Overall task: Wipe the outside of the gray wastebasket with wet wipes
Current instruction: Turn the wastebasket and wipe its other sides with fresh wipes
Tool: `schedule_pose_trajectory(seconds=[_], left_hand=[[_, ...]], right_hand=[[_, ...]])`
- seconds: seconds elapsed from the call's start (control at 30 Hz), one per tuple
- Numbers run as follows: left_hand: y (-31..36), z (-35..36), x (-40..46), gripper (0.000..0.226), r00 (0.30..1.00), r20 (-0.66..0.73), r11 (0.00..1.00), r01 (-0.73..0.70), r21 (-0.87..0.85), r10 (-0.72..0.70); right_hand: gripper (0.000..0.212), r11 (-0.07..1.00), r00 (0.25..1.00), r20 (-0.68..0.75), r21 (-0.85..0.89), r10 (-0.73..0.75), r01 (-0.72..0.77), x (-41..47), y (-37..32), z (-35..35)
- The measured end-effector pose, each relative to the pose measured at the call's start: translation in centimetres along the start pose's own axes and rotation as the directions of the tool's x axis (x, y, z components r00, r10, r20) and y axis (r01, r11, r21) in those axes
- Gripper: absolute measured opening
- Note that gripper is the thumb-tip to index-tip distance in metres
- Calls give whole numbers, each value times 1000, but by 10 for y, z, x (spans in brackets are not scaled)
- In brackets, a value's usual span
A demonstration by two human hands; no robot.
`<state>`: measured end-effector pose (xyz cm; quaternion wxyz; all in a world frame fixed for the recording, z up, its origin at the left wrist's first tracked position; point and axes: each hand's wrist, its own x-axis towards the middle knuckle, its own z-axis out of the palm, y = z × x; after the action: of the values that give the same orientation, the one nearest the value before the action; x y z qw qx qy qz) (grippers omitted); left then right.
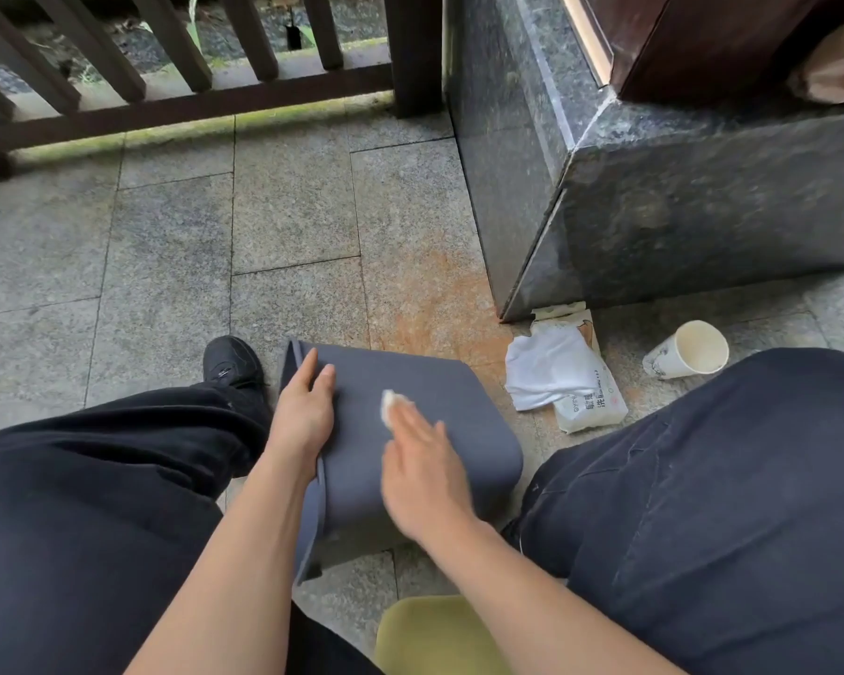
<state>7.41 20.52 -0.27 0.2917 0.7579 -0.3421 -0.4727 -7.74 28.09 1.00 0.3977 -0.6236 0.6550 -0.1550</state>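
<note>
Gray wastebasket lies on its side on the stone floor between the person's knees, open rim toward the left, base toward the right. One broad side wall faces up.

Left hand rests flat on that wall near the rim, fingers straight and close together, thumb along the rim edge; it steadies the basket. Right hand is blurred; fingers look extended and together, pressing a small white wet wipe onto the upper wall. The wipe shows just past the fingertips.

Judgement: wiping of the upper face is under way; the other faces and base are probably not yet done. To do this well, keep the wipe flat under the fingers, work in overlapping strokes from rim to base, hold left-hand pressure so the basket does not slide, then roll the basket to bring up the next face.

Wet wipe pack lies on the floor just right of the basket with a loose white sheet draped over it. Paper cup lies tipped beyond, near a dark stone plinth.
</note>
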Motion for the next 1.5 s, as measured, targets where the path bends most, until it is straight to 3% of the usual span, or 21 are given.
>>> schedule_pose_trajectory(seconds=[0.1, 0.23, 0.33, 0.47, 0.63, 0.8, 0.93, 1.07, 1.17, 1.23, 1.33, 1.5], left_hand=[[2, 0, -2, 48, 999, 23, 999, -28, 38, 27], [3, -6, -2, 57, 998, 34, 993, -50, 104, 46], [0, -10, -4, 58, 999, 26, 975, -34, 220, 29], [3, -6, -7, 57, 999, 32, 969, -23, 247, 15], [9, 4, -16, 56, 997, 59, 958, -72, 277, 58], [7, 6, -31, 57, 979, 148, 921, -186, 342, 143], [6, 5, -32, 58, 970, 177, 907, -222, 357, 167], [4, 5, -27, 58, 965, 175, 895, -249, 370, 196], [2, 7, -29, 61, 950, 199, 880, -298, 369, 239], [0, 6, -28, 60, 949, 192, 882, -304, 360, 248], [-3, 2, -26, 57, 969, 117, 903, -244, 352, 217], [-9, -5, -22, 54, 989, 28, 948, -146, 283, 144]], right_hand=[[57, 979, 971, 129, 66, -200, 193, 6, -25, 16], [54, 979, 964, 175, 65, -202, 193, 23, -2, 21], [54, 997, 980, 188, -42, -59, 68, 52, 30, 17], [55, 963, 961, 155, -179, 228, -199, 92, 80, 5], [58, 891, 889, 68, -69, 452, -448, 113, 110, 2], [48, 741, 747, 67, 102, 661, -664, 117, 124, 2], [43, 806, 818, 81, 142, 570, -575, 110, 116, 6], [50, 956, 983, 33, 228, 180, -182, 108, 60, 7], [57, 956, 995, -9, 277, -101, 99, 98, 17, 14], [59, 965, 981, -3, 183, -192, 189, 93, 12, 20], [58, 989, 989, 6, 14, -148, 148, 98, 39, 27], [52, 973, 975, -22, -58, 223, -224, 110, 101, 31]])
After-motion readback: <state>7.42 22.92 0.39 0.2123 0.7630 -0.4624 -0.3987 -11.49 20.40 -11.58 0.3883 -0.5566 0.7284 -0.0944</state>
